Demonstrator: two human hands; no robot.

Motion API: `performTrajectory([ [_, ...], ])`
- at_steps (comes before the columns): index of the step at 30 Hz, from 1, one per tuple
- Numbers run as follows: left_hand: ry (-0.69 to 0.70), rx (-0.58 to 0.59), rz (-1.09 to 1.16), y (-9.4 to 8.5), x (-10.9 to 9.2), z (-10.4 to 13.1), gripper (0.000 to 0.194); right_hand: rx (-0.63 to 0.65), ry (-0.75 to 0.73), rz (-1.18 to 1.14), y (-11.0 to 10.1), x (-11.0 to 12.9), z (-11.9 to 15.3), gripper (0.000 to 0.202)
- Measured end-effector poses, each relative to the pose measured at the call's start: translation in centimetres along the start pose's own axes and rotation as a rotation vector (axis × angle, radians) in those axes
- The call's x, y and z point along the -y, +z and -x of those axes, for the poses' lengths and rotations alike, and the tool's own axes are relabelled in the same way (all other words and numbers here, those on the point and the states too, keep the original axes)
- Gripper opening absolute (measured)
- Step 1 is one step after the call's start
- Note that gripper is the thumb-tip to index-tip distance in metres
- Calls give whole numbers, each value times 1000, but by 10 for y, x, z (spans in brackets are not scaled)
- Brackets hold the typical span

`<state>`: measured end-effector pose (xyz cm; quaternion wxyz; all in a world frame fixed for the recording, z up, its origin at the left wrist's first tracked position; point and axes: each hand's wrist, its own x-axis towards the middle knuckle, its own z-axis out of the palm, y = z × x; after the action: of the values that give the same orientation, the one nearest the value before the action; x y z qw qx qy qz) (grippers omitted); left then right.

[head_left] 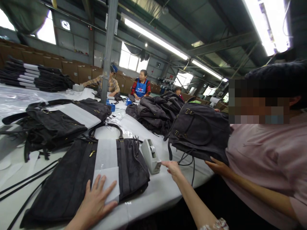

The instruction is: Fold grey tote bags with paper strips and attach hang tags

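A dark grey handbag lies flat on the table, with a band of white wrapping paper around its middle. My left hand rests on the overlapping paper, fingers spread. Just right of the bag stands a pale grey tape dispenser. At its front cutting edge is my right hand, fingers curled and the index fingertip touching the dispenser. Any strip of tape between those fingers is too small to make out.
Wrapped bags lie behind on the left, and a heap of dark bags sits farther back. At right, a co-worker in a pink shirt holds another dark bag. A metal post rises beyond the wrapped bags.
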<state>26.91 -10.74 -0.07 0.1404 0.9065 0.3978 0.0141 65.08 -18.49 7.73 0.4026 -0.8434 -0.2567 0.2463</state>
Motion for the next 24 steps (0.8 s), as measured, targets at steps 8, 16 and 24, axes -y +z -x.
performTrajectory([
  [8, -8, 11, -11, -2, -2, 0, 75, 56, 160, -147, 22, -23, 15, 30],
  [16, -14, 13, 28, -7, -2, 0, 75, -11, 76, -40, 9, -36, 31, 28],
  [24, 8, 12, 86, -26, -2, 0, 74, 462, -646, 330, 43, 81, 44, 24],
])
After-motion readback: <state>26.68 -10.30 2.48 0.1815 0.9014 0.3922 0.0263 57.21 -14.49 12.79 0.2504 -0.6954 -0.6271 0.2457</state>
